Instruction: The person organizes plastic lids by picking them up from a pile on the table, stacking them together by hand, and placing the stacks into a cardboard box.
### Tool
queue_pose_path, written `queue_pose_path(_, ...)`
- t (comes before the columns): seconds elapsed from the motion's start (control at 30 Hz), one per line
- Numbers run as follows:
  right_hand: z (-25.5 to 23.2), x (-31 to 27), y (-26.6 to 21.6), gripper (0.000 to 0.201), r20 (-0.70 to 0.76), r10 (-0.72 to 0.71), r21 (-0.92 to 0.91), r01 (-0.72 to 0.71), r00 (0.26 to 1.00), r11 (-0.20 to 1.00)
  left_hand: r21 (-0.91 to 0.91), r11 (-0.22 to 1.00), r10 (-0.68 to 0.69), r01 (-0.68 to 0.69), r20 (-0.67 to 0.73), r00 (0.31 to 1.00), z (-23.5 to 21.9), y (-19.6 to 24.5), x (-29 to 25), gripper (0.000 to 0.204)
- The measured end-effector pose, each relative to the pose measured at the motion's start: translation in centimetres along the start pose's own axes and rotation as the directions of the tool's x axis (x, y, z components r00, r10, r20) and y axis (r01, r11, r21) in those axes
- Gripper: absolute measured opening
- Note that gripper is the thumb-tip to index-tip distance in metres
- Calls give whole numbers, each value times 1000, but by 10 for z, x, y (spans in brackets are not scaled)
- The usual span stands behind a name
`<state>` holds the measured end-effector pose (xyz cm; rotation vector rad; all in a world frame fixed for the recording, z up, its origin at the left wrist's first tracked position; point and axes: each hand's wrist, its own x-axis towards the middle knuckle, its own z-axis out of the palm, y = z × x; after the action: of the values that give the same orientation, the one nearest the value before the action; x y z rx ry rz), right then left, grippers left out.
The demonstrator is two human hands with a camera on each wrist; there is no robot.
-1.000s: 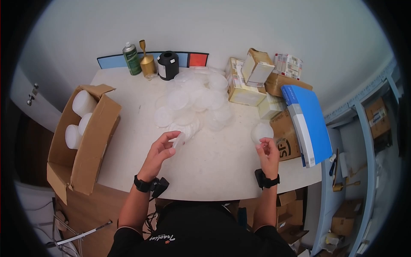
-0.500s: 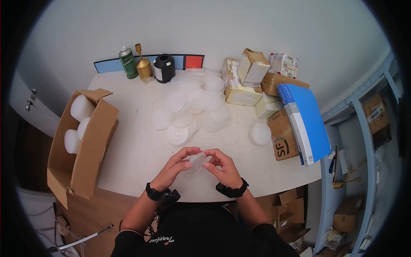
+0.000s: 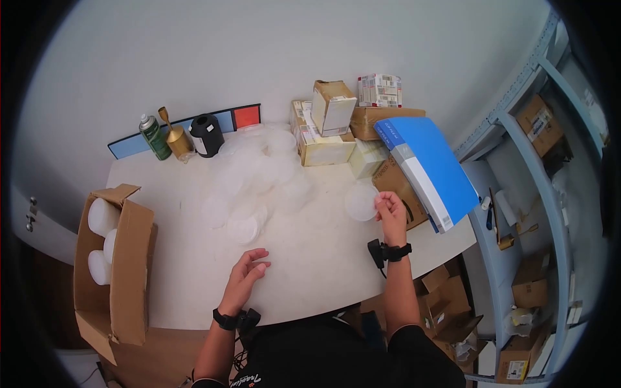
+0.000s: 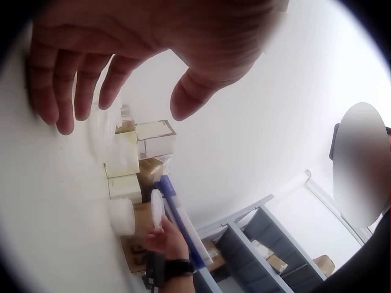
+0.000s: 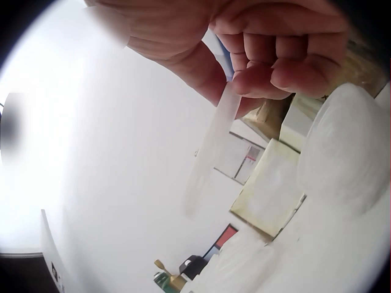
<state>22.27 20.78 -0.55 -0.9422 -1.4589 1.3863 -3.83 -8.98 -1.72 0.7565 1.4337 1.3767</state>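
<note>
"Over on the right side of the white table (image 3: pixel 310 275), one translucent lid (image 4: pixel 157 209) is hovering above a round stack of lids (image 4: pixel 123 217), not touching it. Anything worrying you?"

"Kinda, yeah. Only the rim is being pinched, so I'm guessing it could swing or slip if that grip is loosening. And if it's coming in off-centre, it might be catching the stack's edge and knocking the top ones crooked."

"Fair. What are the hands doing?"

"Right hand (image 3: pixel 392 220) is reaching out, pinching the lid between thumb and fingertips, with the lid jutting out past them. Left hand (image 3: pixel 240 284) is holding nothing: it's hanging near the front of the table, fingers extending loosely, thumb sitting apart."

"And the loose pile (image 3: pixel 265 171)?"

"It's sprawling beyond the left hand, well apart from the stack. Everything's blurring together there, so I'm not counting lids lol."
</note>
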Motion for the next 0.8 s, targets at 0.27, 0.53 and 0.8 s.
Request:
queue_pose_path(0.27,-29,34,38,14,-100,-50,-166,33,994,986,10,1000,-11,12,-55,998,4,-3,4,46)
queue_pose_path(0.53,-17,27,31,20,-178,-220,-557,86,959,826,35,999,-37,41,-99,994,5,-5,5,45)
queue_pose_path(0.8,-8,25,29,20,-183,-353,-689,137,917,712,10,999,-43,44,-83,996,4,-6,6,40)
